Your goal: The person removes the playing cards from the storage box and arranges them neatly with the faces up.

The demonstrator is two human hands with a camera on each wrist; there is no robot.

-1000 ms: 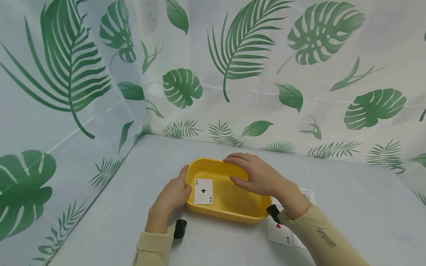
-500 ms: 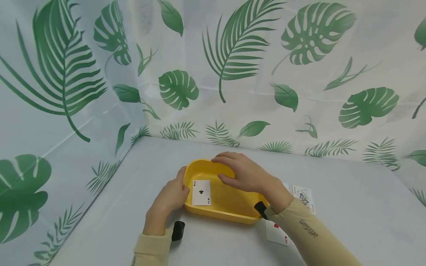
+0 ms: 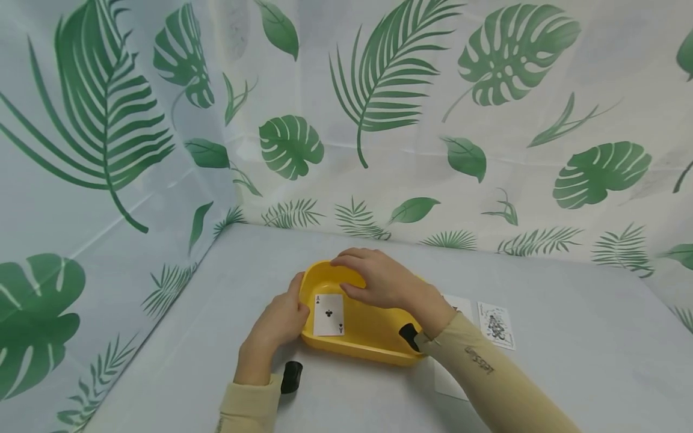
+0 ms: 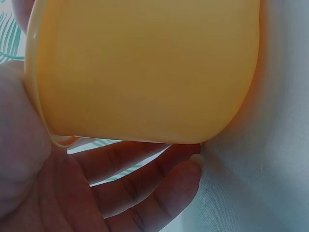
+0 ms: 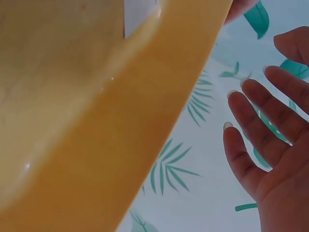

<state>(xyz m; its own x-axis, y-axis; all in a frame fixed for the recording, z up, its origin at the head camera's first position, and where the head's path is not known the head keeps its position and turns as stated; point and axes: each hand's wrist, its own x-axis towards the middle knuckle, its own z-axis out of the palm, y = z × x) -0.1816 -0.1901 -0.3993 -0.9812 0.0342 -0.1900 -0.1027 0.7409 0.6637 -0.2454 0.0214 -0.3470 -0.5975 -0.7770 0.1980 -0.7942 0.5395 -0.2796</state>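
A yellow plastic tray (image 3: 363, 353) with rounded corners sits on the table, one ace of clubs playing card (image 3: 328, 314) lying face up in its left part. My left hand (image 3: 278, 317) grips the tray's left end. In the left wrist view, its fingers (image 4: 145, 188) bend along the outside of the tray wall (image 4: 154, 72). Over the tray's back part is my right hand (image 3: 379, 279), its fingers loosely bent and nothing held. The right wrist view has those fingers (image 5: 263, 130) spread apart beyond the tray's rim, with a corner of the card (image 5: 137, 17) showing inside.
On the table (image 3: 585, 349) right of the tray lies a joker card (image 3: 495, 325). Beside it another card (image 3: 459, 304) is partly covered by my right arm. A third card (image 3: 449, 383) shows below the forearm. A leaf-print sheet (image 3: 400, 174) hangs behind.
My right hand has moved left over the tray toward the ace of clubs, uncovering the joker card. The left hand keeps its grip on the tray.
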